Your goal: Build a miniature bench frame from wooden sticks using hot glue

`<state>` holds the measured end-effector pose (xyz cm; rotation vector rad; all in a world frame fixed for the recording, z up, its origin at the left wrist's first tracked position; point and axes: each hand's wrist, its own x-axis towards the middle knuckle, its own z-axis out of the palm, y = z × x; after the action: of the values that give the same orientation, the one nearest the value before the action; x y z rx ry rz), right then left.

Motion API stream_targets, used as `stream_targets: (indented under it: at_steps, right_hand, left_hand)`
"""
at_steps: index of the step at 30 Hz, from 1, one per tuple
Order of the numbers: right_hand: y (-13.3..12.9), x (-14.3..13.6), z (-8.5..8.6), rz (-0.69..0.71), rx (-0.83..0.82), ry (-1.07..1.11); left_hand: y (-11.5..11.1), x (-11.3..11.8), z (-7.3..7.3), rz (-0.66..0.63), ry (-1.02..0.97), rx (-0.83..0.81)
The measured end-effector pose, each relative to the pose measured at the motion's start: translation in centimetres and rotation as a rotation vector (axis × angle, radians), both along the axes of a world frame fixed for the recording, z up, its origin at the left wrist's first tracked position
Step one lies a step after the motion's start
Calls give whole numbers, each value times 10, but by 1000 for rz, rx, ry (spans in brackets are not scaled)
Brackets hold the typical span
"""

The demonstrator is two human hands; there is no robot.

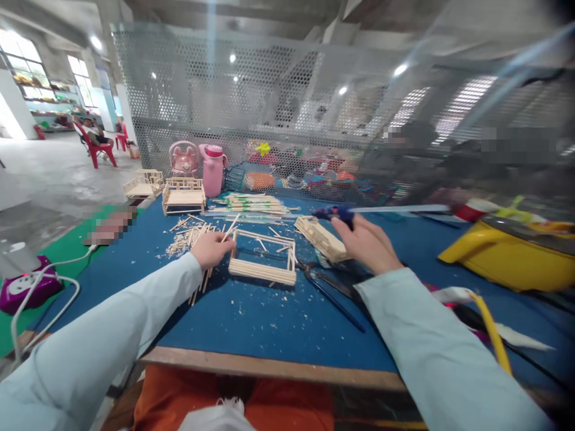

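My left hand (212, 249) is closed in a pinch on a thin wooden stick (232, 226) that points up. Its fingertips are at the left corner of a small rectangular stick frame (263, 272), whose near side is filled with several sticks. My right hand (372, 244) grips a dark blue hot glue gun (333, 213), with a long whitish glue stick (399, 209) running out to the right. Below the gun lies another stick model (322, 239), tilted on the blue table. Pliers with dark handles (332, 293) lie between the frame and my right sleeve.
Loose and cut sticks (186, 239) lie left of the frame. Two finished-looking stick models (184, 196) stand at the back left, beside a pink bottle (213, 172). Stick bundles (256, 203) lie behind. A yellow object (507, 254) sits right; a purple power strip (29, 284) left.
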<state>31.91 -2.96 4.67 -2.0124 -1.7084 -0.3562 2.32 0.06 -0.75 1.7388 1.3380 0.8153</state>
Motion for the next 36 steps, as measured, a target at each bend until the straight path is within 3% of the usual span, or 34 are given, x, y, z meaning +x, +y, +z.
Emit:
stream_targets:
  at_steps: [3,6,11,15,18,21,23,25,27,29,32,36]
  right_hand:
    - [13,0,-2,-38,-282,-170]
    - [20,-6,-10,21,-359,-264]
    - [22,-7,-20,52,-326,-254]
    - [24,1,-25,40,-277,-119]
    - [20,4,-20,48,-235,-57]
    - [0,-5,-6,89,61,-20]
    - [-21,-20,1,175,351,-4]
    - [-40,-38,3,373,446,-40]
    - [-52,-53,-3,660,345,-156]
    - [-55,-62,-12,833,232,-202]
    - [-48,-66,-24,917,128,-141]
    - [-42,-63,-29,900,87,-29]
  left_hand:
    - [0,-1,3,-15,108,-1]
    - [1,-7,7,18,210,111]
    - [1,-13,15,52,330,369]
    - [-5,-11,14,-20,433,612]
    - [-11,-7,13,-87,530,758]
    - [-20,-1,17,-141,643,836]
    - [-28,4,21,-175,683,900]
    - [-35,8,25,-208,688,957]
    - [-41,13,26,-238,680,995]
    - [-45,17,24,-259,678,1008]
    - [-46,20,17,-280,659,984]
    - [-43,20,9,-319,536,912]
